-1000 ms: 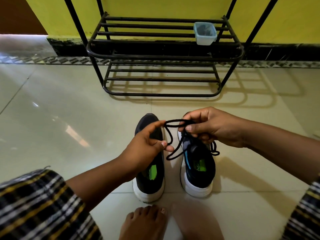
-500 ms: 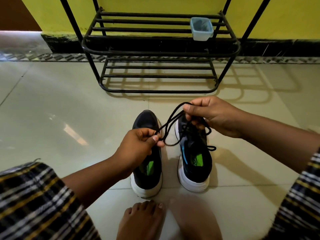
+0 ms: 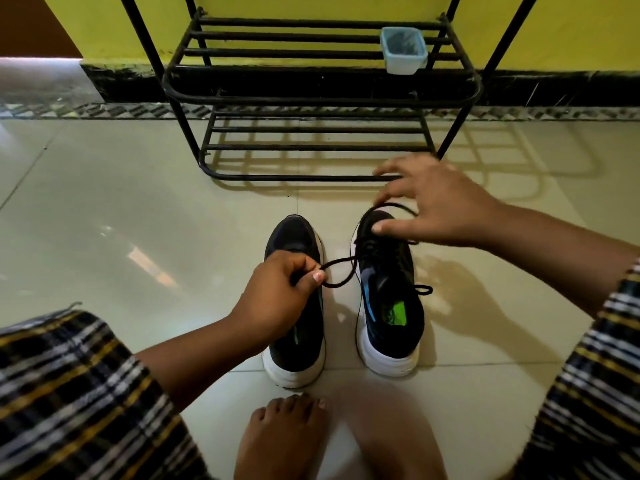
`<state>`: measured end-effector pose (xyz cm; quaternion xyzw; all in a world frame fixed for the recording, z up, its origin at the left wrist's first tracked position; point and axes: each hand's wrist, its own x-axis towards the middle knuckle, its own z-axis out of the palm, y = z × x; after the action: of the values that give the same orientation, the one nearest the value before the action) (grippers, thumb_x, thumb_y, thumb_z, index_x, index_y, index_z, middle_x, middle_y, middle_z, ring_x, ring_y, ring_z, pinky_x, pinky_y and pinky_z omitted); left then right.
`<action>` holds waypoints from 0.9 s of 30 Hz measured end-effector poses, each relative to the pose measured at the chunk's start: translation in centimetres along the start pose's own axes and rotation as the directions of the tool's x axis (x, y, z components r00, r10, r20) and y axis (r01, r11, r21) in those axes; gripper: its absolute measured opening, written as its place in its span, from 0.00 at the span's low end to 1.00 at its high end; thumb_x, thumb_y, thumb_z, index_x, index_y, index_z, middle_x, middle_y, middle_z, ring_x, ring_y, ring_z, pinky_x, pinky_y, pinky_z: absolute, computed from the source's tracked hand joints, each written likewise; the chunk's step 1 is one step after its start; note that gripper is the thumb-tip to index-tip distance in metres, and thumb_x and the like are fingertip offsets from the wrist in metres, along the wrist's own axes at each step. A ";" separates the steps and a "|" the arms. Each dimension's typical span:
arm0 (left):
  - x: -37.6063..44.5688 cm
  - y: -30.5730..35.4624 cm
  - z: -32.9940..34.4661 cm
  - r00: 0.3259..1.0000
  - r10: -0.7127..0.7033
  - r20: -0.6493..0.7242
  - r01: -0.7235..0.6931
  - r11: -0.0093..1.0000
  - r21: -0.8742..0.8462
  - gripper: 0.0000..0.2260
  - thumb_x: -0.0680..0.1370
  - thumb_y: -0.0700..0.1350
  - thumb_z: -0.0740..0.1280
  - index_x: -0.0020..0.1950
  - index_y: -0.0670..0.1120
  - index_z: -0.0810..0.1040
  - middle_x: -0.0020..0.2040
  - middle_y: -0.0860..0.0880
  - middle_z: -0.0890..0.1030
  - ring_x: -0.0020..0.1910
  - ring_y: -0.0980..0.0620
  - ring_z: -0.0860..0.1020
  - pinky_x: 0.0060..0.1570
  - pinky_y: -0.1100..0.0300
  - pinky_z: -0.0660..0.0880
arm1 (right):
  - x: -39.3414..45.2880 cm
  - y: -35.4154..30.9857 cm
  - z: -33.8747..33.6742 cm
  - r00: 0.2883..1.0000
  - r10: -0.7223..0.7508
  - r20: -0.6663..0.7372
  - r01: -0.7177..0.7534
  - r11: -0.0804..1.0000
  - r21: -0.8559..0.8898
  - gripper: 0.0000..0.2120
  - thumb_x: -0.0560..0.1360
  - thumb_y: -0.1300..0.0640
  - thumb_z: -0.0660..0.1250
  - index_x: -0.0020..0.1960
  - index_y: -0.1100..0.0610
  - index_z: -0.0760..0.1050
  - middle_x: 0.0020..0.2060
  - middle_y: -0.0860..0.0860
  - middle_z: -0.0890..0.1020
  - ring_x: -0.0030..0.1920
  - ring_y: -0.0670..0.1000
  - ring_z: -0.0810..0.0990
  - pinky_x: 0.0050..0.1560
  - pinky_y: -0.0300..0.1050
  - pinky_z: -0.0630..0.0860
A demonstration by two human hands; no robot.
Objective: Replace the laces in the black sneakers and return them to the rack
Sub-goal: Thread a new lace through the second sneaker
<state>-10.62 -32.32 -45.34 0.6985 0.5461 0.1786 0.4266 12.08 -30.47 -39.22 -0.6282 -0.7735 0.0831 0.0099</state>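
Yellow wall [image 3: 311, 5], glossy pale tiled floor [image 3: 138, 209]

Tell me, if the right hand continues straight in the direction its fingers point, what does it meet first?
Probably the lower front bar of the rack: the right hand points left and forward, fingertips already near it, though depth is unclear.

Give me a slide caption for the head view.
Left hand pinches a lace on the right sneaker; right hand hovers above.
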 end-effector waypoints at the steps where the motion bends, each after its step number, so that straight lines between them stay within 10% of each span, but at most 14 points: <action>1: 0.0 0.2 0.1 0.998 0.058 -0.019 -0.058 0.998 0.023 0.07 0.78 0.45 0.65 0.42 0.46 0.79 0.40 0.52 0.80 0.40 0.58 0.77 0.41 0.67 0.71 | 0.0 -0.7 0.4 0.997 -0.022 0.074 0.016 0.997 0.081 0.26 0.69 0.35 0.66 0.61 0.47 0.76 0.69 0.44 0.68 0.69 0.48 0.63 0.66 0.53 0.62; 4: 0.3 0.8 -0.1 0.994 0.108 -0.012 -0.108 0.994 -0.020 0.07 0.79 0.45 0.63 0.43 0.47 0.78 0.34 0.56 0.79 0.34 0.66 0.75 0.32 0.74 0.67 | -0.1 -3.0 1.6 0.945 -0.102 0.312 -0.082 0.847 0.526 0.22 0.71 0.43 0.70 0.61 0.50 0.76 0.57 0.42 0.77 0.57 0.43 0.74 0.56 0.41 0.69; 8: 0.2 0.6 -0.1 0.995 0.094 0.033 -0.089 0.990 -0.109 0.07 0.79 0.45 0.63 0.44 0.48 0.78 0.31 0.58 0.80 0.32 0.64 0.77 0.34 0.73 0.71 | -0.5 -3.2 2.5 0.872 -0.189 0.452 -0.175 0.741 0.648 0.11 0.73 0.47 0.69 0.37 0.54 0.79 0.28 0.46 0.77 0.30 0.43 0.75 0.34 0.38 0.71; 15: -0.2 1.1 -0.1 0.985 0.127 0.119 -0.093 0.961 -0.262 0.08 0.79 0.43 0.64 0.44 0.50 0.81 0.36 0.54 0.82 0.38 0.62 0.78 0.42 0.72 0.73 | -0.6 -3.0 2.8 0.938 -0.076 0.337 -0.158 0.775 0.612 0.30 0.67 0.47 0.74 0.67 0.50 0.68 0.60 0.43 0.75 0.61 0.43 0.73 0.62 0.43 0.72; 20: -0.1 1.6 -0.3 0.982 0.136 0.127 -0.098 0.958 -0.269 0.11 0.80 0.39 0.61 0.51 0.51 0.80 0.46 0.53 0.83 0.48 0.61 0.79 0.49 0.72 0.74 | -0.8 -3.3 3.0 0.904 -0.180 0.387 -0.192 0.639 0.745 0.15 0.71 0.52 0.71 0.55 0.57 0.76 0.47 0.56 0.83 0.50 0.54 0.82 0.55 0.51 0.77; 27: 0.4 1.9 -1.1 0.983 0.065 0.169 0.002 0.929 -0.369 0.05 0.75 0.37 0.69 0.49 0.42 0.81 0.39 0.51 0.83 0.37 0.63 0.80 0.40 0.73 0.74 | -1.4 -3.0 3.7 0.905 -0.177 0.387 -0.216 0.593 0.776 0.16 0.77 0.48 0.61 0.37 0.56 0.77 0.28 0.53 0.74 0.29 0.48 0.75 0.32 0.34 0.71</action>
<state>-10.12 -31.60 -43.24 0.6282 0.4513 0.2213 0.5939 8.98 -32.88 -42.36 -0.5299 -0.6270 0.5577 0.1227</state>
